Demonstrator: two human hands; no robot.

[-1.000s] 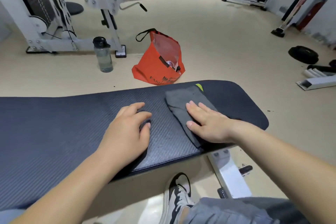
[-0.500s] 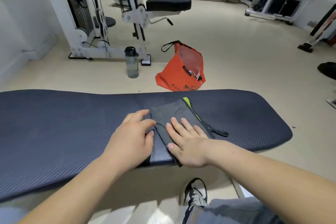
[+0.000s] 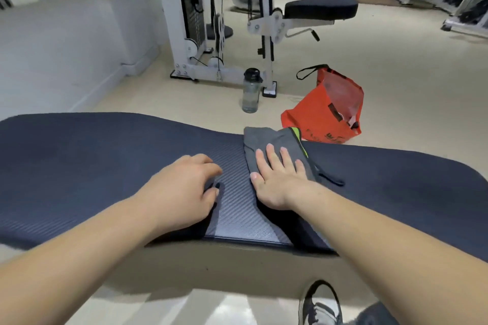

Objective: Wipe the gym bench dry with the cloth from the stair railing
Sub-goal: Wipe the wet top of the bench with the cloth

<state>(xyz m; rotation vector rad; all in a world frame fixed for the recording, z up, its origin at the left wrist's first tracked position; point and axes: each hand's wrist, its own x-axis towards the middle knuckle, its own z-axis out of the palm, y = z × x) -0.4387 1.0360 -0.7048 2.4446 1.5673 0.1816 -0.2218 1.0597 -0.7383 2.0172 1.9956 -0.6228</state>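
The dark blue padded gym bench (image 3: 105, 166) runs across the head view from left to right. A grey cloth (image 3: 264, 137) with a lime-green edge and a small loop lies on it near the far edge. My right hand (image 3: 277, 177) presses flat on the cloth, fingers spread, palm down. My left hand (image 3: 184, 187) rests on the bare bench surface just left of the cloth, fingers loosely curled, holding nothing. A gap of ribbed pad shows between the two hands.
On the floor beyond the bench stand a clear water bottle (image 3: 250, 91) and an orange bag (image 3: 317, 116). A white cable machine (image 3: 190, 21) with a black seat (image 3: 320, 9) stands behind them. My shoe (image 3: 320, 303) is below the bench's near edge.
My right hand slid the cloth left along the bench, then pushed it away toward the far edge. My left hand stayed on the pad. The view panned left.
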